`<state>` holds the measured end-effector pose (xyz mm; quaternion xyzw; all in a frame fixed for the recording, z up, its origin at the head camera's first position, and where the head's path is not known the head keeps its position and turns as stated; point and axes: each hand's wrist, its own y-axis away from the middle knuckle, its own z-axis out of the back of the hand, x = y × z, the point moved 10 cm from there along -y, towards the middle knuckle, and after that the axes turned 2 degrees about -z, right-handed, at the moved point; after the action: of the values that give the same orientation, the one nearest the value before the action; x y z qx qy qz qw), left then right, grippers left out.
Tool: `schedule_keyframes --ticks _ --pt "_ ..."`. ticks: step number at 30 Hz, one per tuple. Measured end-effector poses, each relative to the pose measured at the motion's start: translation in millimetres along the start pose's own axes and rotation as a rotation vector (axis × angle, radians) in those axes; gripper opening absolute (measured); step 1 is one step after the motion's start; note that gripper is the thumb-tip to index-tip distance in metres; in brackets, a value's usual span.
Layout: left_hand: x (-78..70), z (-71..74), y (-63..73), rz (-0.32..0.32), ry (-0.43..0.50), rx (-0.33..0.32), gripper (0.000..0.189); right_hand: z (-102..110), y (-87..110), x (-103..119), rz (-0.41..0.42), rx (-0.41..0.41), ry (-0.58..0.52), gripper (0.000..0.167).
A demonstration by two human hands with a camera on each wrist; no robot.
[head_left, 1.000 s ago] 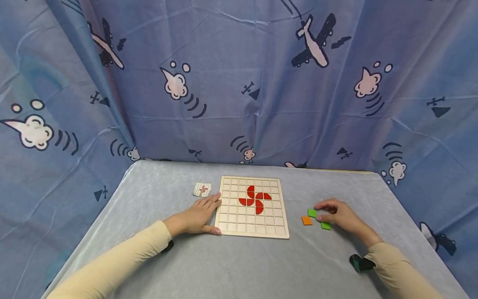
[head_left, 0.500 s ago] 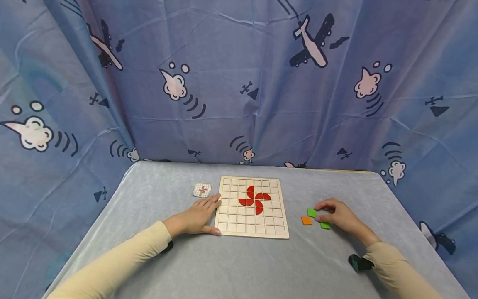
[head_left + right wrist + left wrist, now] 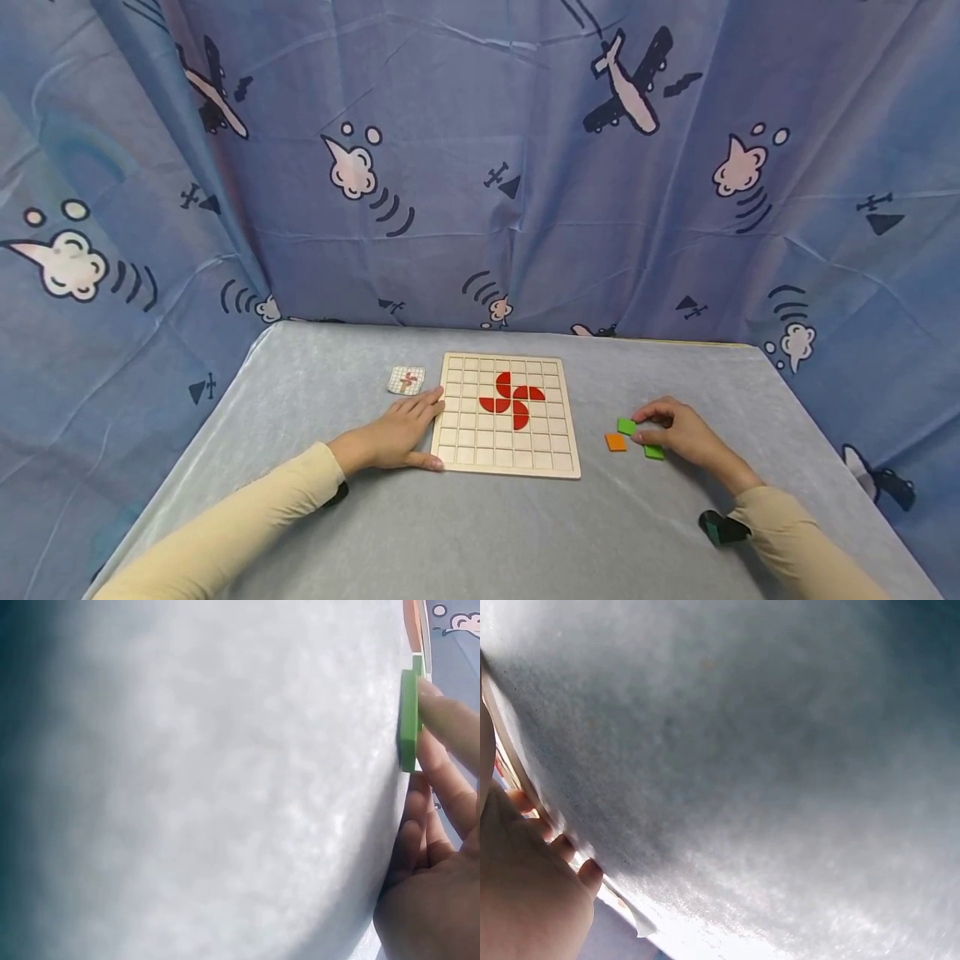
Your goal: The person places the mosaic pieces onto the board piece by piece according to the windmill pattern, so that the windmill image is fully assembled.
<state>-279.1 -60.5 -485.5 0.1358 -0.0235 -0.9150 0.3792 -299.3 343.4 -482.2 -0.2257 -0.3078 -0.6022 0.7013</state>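
Note:
At the left edge of a square wooden grid board (image 3: 468,437), my left hand (image 3: 393,433) lies with fingers spread and tips touching the rim. Red quarter-round pieces (image 3: 521,415) form a pinwheel on the board. My right hand (image 3: 686,433) rests among small square tiles, thumb and forefinger curved and apart. One green tile (image 3: 626,427) is by those fingertips; another green tile (image 3: 654,452) sits under the thumb side, partly covered. Left of them lies an orange tile (image 3: 616,442). In the right wrist view, the thumb is close to a green tile (image 3: 408,720); no pinch on it is visible.
A small pattern card (image 3: 407,381) with a printed pinwheel and stem lies beyond the left hand. Grey cloth (image 3: 480,533) covers the table. A blue printed curtain (image 3: 450,275) encloses its back and sides.

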Motion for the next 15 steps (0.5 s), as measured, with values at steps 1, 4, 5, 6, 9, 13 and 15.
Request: schedule_keyframes --ticks 1,4,5,6,9,13,15 --pt "0.3 -0.3 0.0 0.001 0.0 0.001 0.102 0.0 -0.2 -0.3 -0.005 0.0 0.005 0.034" --pt "1.0 -1.2 -0.4 -0.001 -0.002 0.004 0.102 0.3 -0.4 0.3 -0.01 0.001 0.027 0.034" --pt "1.1 -1.2 -0.6 -0.003 0.0 0.002 0.102 0.4 -0.5 0.0 -0.016 -0.001 0.031 0.034" --pt "1.5 -1.4 -1.0 -0.004 -0.002 0.0 0.102 0.4 -0.7 0.5 -0.015 -0.002 0.036 0.034" --pt "2.0 -1.9 -1.3 -0.005 -0.003 -0.002 0.102 -0.1 -1.2 2.1 -0.008 -0.003 0.044 0.034" --pt "1.5 -1.5 -1.1 -0.002 -0.008 0.002 0.102 -0.1 -1.3 4.5 0.006 -0.009 0.044 0.033" --pt "1.4 -1.3 -1.3 -0.001 -0.009 0.001 0.102 0.4 -1.6 5.2 0.01 -0.013 0.043 0.033"
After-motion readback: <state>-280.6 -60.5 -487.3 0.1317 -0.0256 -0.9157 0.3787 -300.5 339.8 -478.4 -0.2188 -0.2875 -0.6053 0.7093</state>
